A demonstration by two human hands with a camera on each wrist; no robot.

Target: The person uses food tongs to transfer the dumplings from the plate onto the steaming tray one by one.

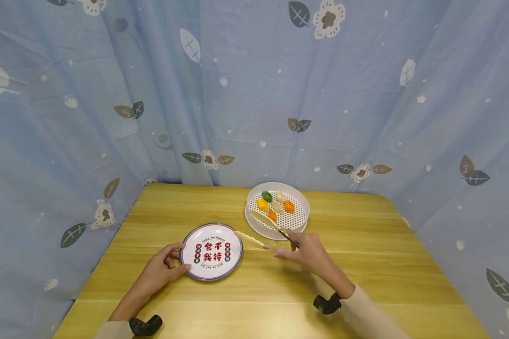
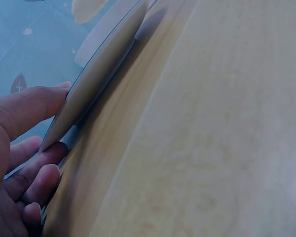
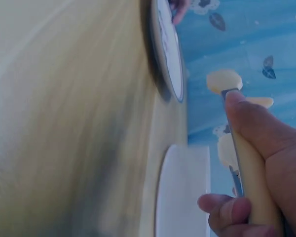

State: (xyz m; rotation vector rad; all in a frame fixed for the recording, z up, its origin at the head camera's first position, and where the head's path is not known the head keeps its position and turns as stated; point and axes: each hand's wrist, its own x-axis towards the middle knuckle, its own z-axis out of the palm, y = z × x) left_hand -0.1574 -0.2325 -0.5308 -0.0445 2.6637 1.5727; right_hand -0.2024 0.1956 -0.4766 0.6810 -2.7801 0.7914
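Observation:
My left hand [image 1: 159, 270] pinches the left rim of a round white plate [image 1: 212, 270], which has red and dark lettering and a dark rim. In the left wrist view the thumb lies over the plate's edge [image 2: 101, 69] and the fingers are under it. The right hand [image 1: 307, 254] holds tongs [image 1: 268, 221] with cream tips and metal-edged arms. Their arms are spread, one tip over the white perforated tray [image 1: 299, 219], the other near the plate's right rim. Several small dumpling-shaped pieces, including a green piece [image 1: 266, 196] and a yellow piece [image 1: 262, 204], lie in the tray.
Both plate and tray are on a wooden table [image 1: 352, 226]. A blue patterned curtain [image 1: 254, 94] hangs behind it and at both sides. Each wrist wears a black device, one near the left sleeve [image 1: 114, 329], the other near the right sleeve [image 1: 369, 313].

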